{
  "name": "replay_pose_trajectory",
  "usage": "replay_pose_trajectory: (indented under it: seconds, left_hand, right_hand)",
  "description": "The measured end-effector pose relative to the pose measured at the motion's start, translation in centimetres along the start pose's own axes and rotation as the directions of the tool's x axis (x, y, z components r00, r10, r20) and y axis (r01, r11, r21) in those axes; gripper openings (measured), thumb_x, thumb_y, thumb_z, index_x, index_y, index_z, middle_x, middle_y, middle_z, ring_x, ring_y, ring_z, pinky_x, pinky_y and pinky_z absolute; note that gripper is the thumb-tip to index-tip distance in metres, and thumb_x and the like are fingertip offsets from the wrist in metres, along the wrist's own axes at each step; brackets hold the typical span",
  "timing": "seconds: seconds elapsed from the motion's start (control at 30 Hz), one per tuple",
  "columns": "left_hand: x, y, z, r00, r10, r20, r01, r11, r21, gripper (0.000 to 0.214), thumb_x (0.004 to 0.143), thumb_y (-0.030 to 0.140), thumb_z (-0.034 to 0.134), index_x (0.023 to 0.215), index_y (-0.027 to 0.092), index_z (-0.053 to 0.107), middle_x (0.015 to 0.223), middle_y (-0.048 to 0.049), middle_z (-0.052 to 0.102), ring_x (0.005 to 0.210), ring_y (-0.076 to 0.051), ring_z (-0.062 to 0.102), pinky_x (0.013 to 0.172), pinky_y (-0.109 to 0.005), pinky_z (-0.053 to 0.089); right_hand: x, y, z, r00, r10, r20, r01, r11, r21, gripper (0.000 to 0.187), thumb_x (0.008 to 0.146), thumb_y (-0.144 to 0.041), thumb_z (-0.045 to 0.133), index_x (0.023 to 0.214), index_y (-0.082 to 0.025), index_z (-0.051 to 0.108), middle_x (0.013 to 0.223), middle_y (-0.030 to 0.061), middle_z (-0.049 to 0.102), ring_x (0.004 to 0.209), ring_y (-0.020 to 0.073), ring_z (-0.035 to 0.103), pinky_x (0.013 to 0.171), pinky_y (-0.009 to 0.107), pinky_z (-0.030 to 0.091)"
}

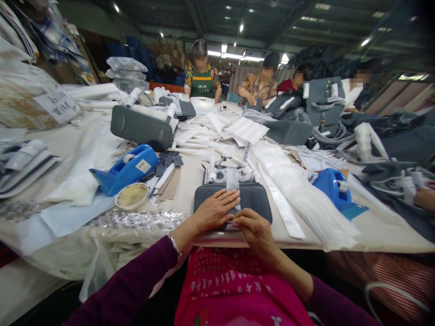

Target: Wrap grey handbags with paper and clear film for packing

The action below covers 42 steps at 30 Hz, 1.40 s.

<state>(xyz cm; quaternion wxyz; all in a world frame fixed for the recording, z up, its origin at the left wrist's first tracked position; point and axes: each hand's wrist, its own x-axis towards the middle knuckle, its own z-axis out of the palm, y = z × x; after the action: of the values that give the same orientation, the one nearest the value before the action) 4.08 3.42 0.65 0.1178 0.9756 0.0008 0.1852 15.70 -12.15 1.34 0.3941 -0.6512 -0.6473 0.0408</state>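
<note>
A grey padded bag part (253, 199) lies on the table edge right in front of me, wrapped across its middle by a clear plastic strip (233, 181). My left hand (214, 210) lies flat on the grey part, fingers stretched out over the strip's left side. My right hand (254, 228) rests at the part's near edge with its fingers curled and pinching the strip's lower end. White cords or straps (217, 174) sit just beyond the grey part.
A blue tape dispenser (127, 170) and a tape roll (132, 195) sit to the left, another blue dispenser (335, 188) to the right. A pile of clear plastic sleeves (302, 194) runs along the right. Grey bags (142, 127) and several seated people (201, 77) occupy the far side.
</note>
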Motion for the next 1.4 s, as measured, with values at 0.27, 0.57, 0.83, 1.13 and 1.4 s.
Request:
replay_pose_trajectory:
  seconds: [0.27,0.57,0.83,1.13,1.4]
  left_hand:
    - [-3.3,-0.3,0.7,0.998,0.062,-0.033,-0.066,0.984,-0.165,0.038,0.091,0.019,0.048,0.129,0.018,0.050,0.136,-0.0059,0.054,0.133,-0.016,0.039,0.115,-0.037,0.029]
    - [-3.3,-0.2,0.6,0.991,0.073,-0.110,-0.097,0.968,-0.232,0.023,0.090,0.014,0.047,0.110,0.016,0.058,0.122,-0.0077,0.061,0.118,-0.018,0.051,0.109,-0.039,0.038]
    - [-3.1,0.4,0.0,0.994,0.100,-0.035,-0.102,0.992,-0.077,0.038,0.090,0.020,0.049,0.128,0.016,0.048,0.115,-0.0115,0.059,0.115,-0.025,0.048,0.101,-0.047,0.045]
    - [-3.2,0.7,0.5,0.982,0.189,-0.015,-0.184,0.971,0.150,0.035,0.090,0.014,0.048,0.125,0.012,0.052,0.127,-0.0109,0.058,0.124,-0.022,0.046,0.107,-0.043,0.043]
    - [-3.1,-0.1,0.6,0.965,0.260,-0.008,-0.249,0.931,0.266,0.045,0.092,0.011,0.039,0.137,0.015,0.043,0.137,-0.0074,0.052,0.133,-0.019,0.040,0.109,-0.035,0.041]
  right_hand:
    - [2.8,2.3,0.9,0.971,0.236,0.023,-0.232,0.966,-0.118,0.018,0.083,-0.019,0.056,0.068,-0.023,0.067,0.072,-0.0018,0.053,0.069,0.0113,0.051,0.064,0.023,0.037]
    - [3.3,1.8,1.6,0.956,0.292,0.030,-0.257,0.881,-0.398,0.011,0.085,-0.020,0.056,0.074,-0.021,0.059,0.085,-0.0029,0.056,0.077,0.0104,0.053,0.060,0.025,0.028]
    - [4.3,1.5,1.2,0.919,0.384,0.088,-0.293,0.815,-0.501,0.005,0.084,-0.023,0.057,0.078,-0.023,0.057,0.090,-0.0040,0.056,0.072,0.0103,0.055,0.055,0.029,0.022]
    - [5.9,1.3,0.6,0.909,0.409,0.082,-0.312,0.797,-0.517,0.009,0.082,-0.022,0.060,0.089,-0.022,0.054,0.095,-0.0006,0.057,0.064,0.0133,0.057,0.052,0.029,0.021]
    - [5.0,6.8,-8.6,0.934,0.223,-0.281,-0.203,0.974,0.097,0.012,0.081,-0.012,0.047,0.083,-0.020,0.055,0.084,0.0001,0.056,0.075,0.0132,0.056,0.067,0.024,0.042]
